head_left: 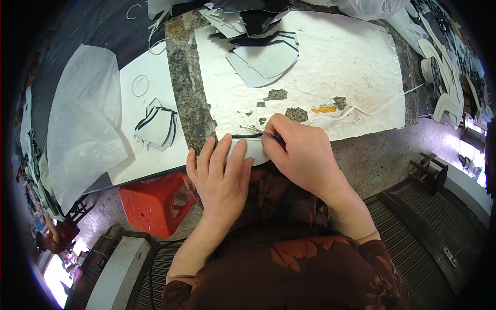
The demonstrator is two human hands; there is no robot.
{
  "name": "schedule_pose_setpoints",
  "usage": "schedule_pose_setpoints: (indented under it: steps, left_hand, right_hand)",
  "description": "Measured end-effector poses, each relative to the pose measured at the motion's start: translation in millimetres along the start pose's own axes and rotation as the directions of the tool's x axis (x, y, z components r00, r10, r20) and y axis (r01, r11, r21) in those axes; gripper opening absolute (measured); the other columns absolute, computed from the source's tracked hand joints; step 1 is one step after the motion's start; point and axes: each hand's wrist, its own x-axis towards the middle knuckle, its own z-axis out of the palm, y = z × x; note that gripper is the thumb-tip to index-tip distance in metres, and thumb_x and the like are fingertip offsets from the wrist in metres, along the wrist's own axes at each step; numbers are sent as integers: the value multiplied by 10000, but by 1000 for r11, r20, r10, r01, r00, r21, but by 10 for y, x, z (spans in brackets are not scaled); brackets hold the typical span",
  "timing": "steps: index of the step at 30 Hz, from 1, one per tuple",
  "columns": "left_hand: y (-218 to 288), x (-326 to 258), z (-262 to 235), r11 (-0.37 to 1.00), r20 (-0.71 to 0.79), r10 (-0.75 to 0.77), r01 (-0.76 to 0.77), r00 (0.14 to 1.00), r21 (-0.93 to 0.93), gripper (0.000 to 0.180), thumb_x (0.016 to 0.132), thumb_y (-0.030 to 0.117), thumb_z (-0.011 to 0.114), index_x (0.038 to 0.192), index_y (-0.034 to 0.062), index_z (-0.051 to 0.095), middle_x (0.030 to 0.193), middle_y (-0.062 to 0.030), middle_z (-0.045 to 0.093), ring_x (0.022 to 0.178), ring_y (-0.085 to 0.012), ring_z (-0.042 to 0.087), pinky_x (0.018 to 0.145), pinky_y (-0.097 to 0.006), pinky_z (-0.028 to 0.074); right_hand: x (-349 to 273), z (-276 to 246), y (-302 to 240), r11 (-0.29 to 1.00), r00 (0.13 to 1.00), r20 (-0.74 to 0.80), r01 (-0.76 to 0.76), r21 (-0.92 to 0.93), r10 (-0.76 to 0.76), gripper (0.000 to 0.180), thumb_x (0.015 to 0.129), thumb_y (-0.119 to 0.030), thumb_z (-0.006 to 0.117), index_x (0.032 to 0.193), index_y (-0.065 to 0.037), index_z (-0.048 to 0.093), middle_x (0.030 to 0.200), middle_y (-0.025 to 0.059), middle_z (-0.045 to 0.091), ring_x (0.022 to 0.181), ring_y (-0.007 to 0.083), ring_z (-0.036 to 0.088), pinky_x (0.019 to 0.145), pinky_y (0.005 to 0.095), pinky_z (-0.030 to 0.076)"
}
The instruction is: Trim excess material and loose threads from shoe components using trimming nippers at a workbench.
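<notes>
At the near edge of the table, a pale fabric-like piece [254, 150] lies with a black strip [245, 136] along its far edge. Spread fingers of my left hand [219, 168] rest on that piece and hold it down. Closed in a pinch, my right hand [305, 152] is at the right end of the black strip. A slim dark tool [279, 139] shows between its fingers; its kind is mostly hidden. Farther back lies a stack of similar pale pieces with black edges [266, 59].
A worn white sheet [351, 57] covers the stone tabletop [186, 72]. More black-edged pieces [157, 126] lie left, beside a translucent plastic bag [85, 108]. White tape [380, 109] runs right to a roll [430, 70]. A red stool [152, 209] stands below the table.
</notes>
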Motion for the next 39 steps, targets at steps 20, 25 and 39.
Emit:
schedule_pose_setpoints:
  steps: [20, 25, 39]
  left_hand:
    - [26, 59, -32, 997, -15, 53, -54, 998, -51, 333, 917, 162, 752, 1250, 163, 733, 1333, -76, 605, 1311, -320, 516, 1144, -514, 358]
    - [29, 107, -70, 994, -2, 82, -82, 997, -71, 345, 898, 121, 752, 1241, 159, 744, 1269, -71, 613, 1256, -314, 539, 1116, -501, 393]
    - [42, 120, -64, 993, -8, 61, -61, 998, -97, 356, 887, 104, 752, 1237, 166, 736, 1239, -71, 618, 1237, -323, 545, 1114, -501, 393]
  right_hand:
    - [6, -93, 58, 999, 998, 38, -46, 11, 46, 97, 931, -158, 669, 925, -71, 627, 769, 120, 685, 691, 331, 677, 613, 393, 503]
    - [14, -132, 55, 997, 994, 79, -82, 3, 81, 106, 929, -161, 666, 923, -61, 629, 780, 130, 684, 704, 333, 677, 629, 397, 505]
    - [-75, -114, 85, 994, 996, 58, -79, 76, 75, 99, 924, -124, 683, 903, -49, 622, 714, 129, 658, 634, 324, 658, 587, 372, 492]
